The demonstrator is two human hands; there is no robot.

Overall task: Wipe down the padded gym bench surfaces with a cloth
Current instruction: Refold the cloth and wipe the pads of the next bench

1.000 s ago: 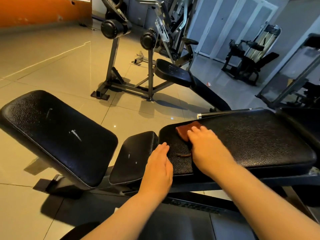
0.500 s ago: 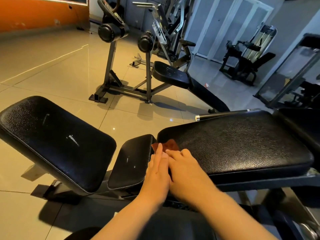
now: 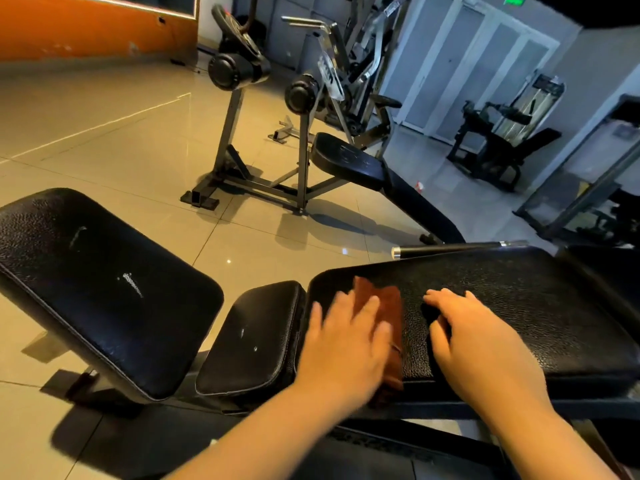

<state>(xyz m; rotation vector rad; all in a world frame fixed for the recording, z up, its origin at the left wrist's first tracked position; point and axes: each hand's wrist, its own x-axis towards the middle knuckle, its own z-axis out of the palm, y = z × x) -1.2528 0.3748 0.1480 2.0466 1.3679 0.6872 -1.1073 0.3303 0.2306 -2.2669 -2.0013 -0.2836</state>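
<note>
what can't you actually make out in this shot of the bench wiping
Head view only:
1. Cloth: mostly hidden under the left hand, so its full size and folds are unknown.
2. Left hand: motion-blurred, finger detail unclear.
3. Right hand: curled fingers hide whatever lies under the palm.
4. Bench frame: mostly hidden by the forearms and shadow.
5. White print on the angled pad: too small to read.

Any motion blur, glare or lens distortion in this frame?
Head view: the left hand on the cloth is smeared by motion, the right hand sharper; small glare spots on the floor tiles; black lens corner at top right, with straight edges bowed.
</note>
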